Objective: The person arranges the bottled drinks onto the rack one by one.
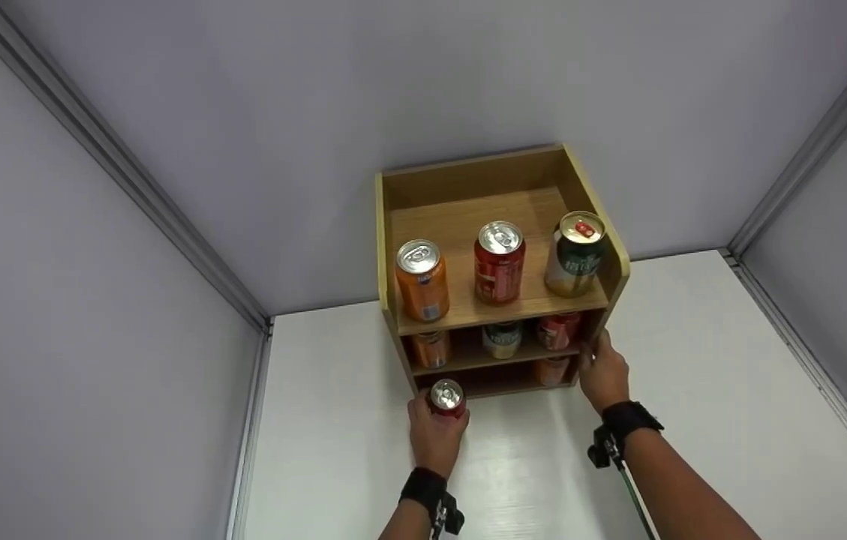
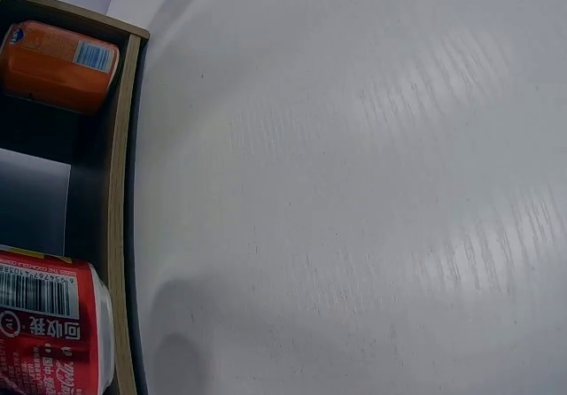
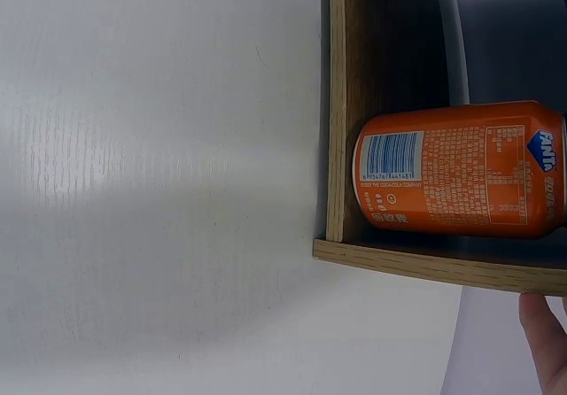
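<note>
My left hand [image 1: 437, 435] grips a red Coca-Cola can [image 1: 446, 397] at the lower left front of a small wooden shelf [image 1: 468, 319]. In the left wrist view the can [image 2: 53, 329] overlaps the bottom compartment, its base close to the front board. That view does not show the left hand itself. My right hand [image 1: 605, 377] rests against the shelf's right side panel, fingers extended along its outside. In the right wrist view, fingertips [image 3: 536, 311] touch that panel. Just inside stands an orange Fanta can [image 3: 452, 169], at the right end of the bottom compartment.
On the top board stand an orange can [image 1: 423, 289], a red can [image 1: 499, 270] and a green-and-gold can [image 1: 575, 259]. The middle level holds another orange can [image 1: 432, 350], green can [image 1: 502, 341] and red can [image 1: 558, 331]. The shelf stands on a white table [image 1: 325, 420] against a grey wall [image 1: 303, 150].
</note>
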Available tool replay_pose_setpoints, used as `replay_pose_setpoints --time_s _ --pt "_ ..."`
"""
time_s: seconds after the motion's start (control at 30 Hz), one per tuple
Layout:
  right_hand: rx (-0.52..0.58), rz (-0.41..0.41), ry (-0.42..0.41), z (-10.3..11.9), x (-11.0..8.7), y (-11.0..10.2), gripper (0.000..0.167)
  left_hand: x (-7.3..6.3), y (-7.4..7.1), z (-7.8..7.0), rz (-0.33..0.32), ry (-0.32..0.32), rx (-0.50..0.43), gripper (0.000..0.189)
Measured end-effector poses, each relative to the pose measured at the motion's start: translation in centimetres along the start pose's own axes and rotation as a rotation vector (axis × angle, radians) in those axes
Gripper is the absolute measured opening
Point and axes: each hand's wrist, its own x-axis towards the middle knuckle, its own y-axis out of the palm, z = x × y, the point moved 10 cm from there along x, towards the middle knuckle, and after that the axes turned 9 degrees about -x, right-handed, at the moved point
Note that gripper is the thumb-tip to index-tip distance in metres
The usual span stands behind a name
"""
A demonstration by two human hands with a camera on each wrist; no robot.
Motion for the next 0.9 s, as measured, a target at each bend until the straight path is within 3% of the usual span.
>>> replay_pose_setpoints --time_s 0.37,0.67,0.9 --pt "0.004 -0.015 -0.009 -0.2 0.2 0.0 0.031 1.5 1.8 0.9 -0.048 -0.092 0.018 0.078" --pt "0.003 -0.063 -0.061 0.3 0.1 -0.3 0.027 2.3 2.3 0.2 -0.065 -0.048 0.072 0.08" --pt "0.014 -0.069 -0.053 0.1 0.1 -0.4 0.029 2.5 3.4 0.0 -0.036 -0.034 0.07 0.078"
